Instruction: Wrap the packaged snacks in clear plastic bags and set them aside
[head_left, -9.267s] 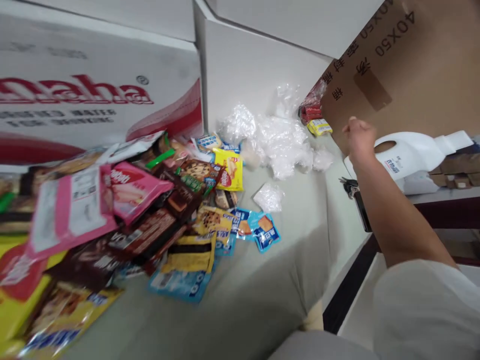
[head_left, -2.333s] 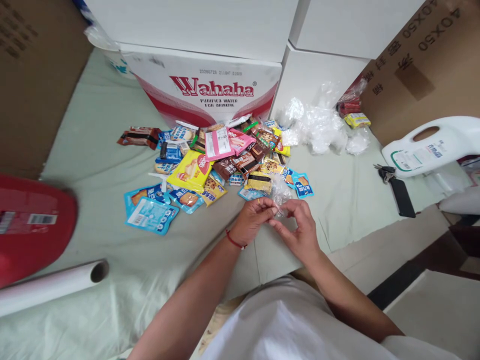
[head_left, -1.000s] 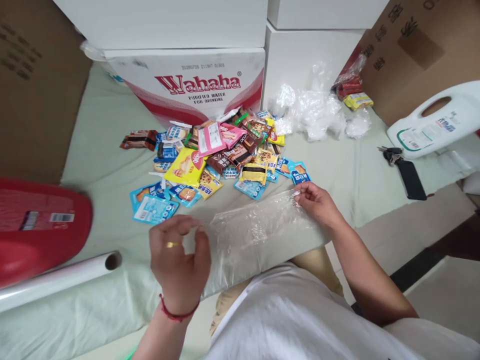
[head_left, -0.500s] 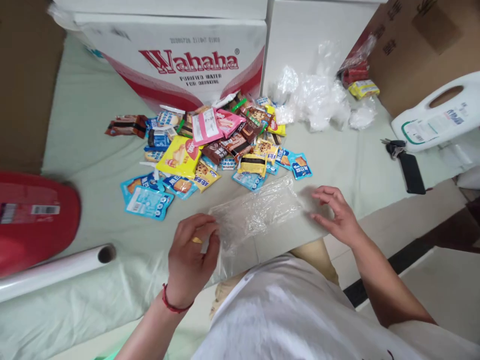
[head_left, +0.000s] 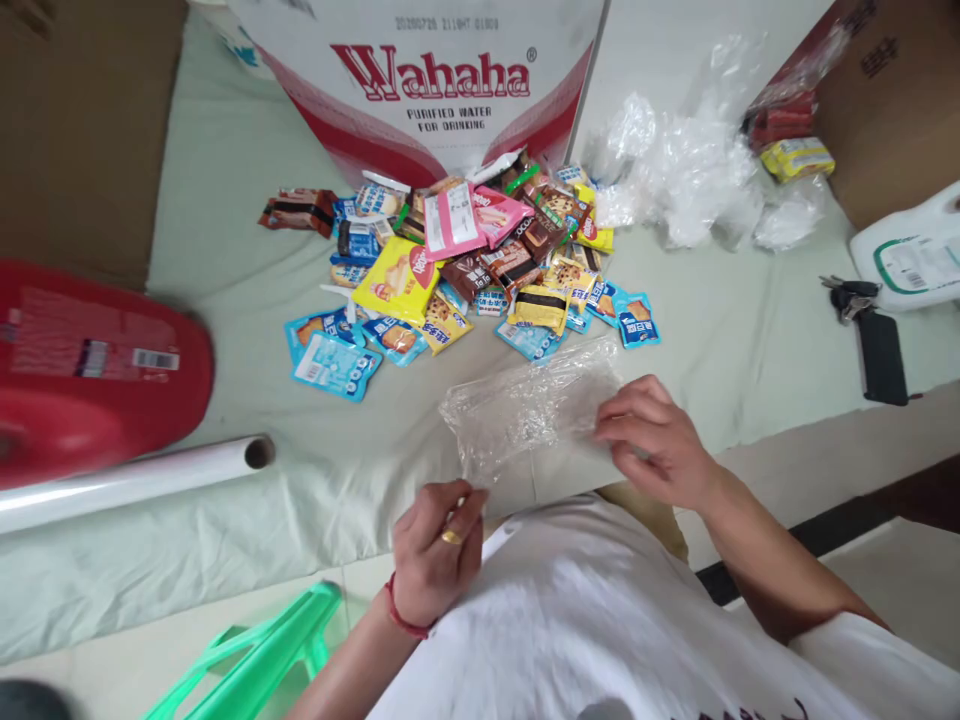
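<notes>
A clear plastic bag point(head_left: 532, 405) lies crinkled at the table's near edge, partly see-through. My left hand point(head_left: 439, 545), with a gold ring and a red cord at the wrist, pinches the bag's near left corner. At the bag's right edge, my right hand point(head_left: 656, 440) has its fingers bent and closed on the film; the exact grip is partly hidden. Just beyond the bag is a heap of small wrapped snacks: a yellow packet point(head_left: 397, 282), a pink packet point(head_left: 454, 222), brown packets point(head_left: 514, 265) and blue packets point(head_left: 337, 367).
Behind the snacks stands a white and red water carton point(head_left: 450, 90). Crumpled clear bags point(head_left: 690, 180) lie at the back right, near keys with a black case point(head_left: 881, 355) and a white jug point(head_left: 915, 250). Leftward are a red container point(head_left: 105, 360), a white roll point(head_left: 142, 480) and a green stool point(head_left: 255, 650).
My right hand has moved in to the bag's right edge and closed. My left hand has drawn nearer my body, pinching the near left corner. The view has shifted left.
</notes>
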